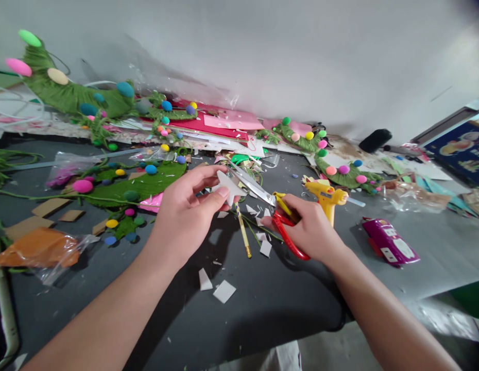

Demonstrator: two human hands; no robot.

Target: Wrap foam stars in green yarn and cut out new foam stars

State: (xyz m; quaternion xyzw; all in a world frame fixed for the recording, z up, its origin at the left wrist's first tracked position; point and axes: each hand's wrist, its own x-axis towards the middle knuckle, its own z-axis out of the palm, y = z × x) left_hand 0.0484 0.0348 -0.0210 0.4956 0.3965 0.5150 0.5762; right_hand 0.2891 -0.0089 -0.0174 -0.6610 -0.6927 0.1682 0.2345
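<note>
My left hand point(191, 206) pinches a small white cut-out piece point(228, 186), shaped roughly like a star, between thumb and fingers. In my right hand point(309, 224) is a pair of scissors point(255, 188) with red and yellow handles, its metal blades pointing left, close beside the white piece. Whether the blades touch it I cannot tell. Below the two hands lie a pencil point(244, 234) and several white scraps point(224, 291) on the dark table point(262, 324). Just behind my right hand is a yellow hot glue gun point(327, 198).
Green yarn-wrapped crescents with coloured pom-poms point(81, 95) lean along the wall. At left are brown cardboard pieces point(50, 207) and an orange packet in plastic point(38, 248). A purple packet point(391, 242) lies at right. Pink and red sheets point(212, 126) are stacked behind.
</note>
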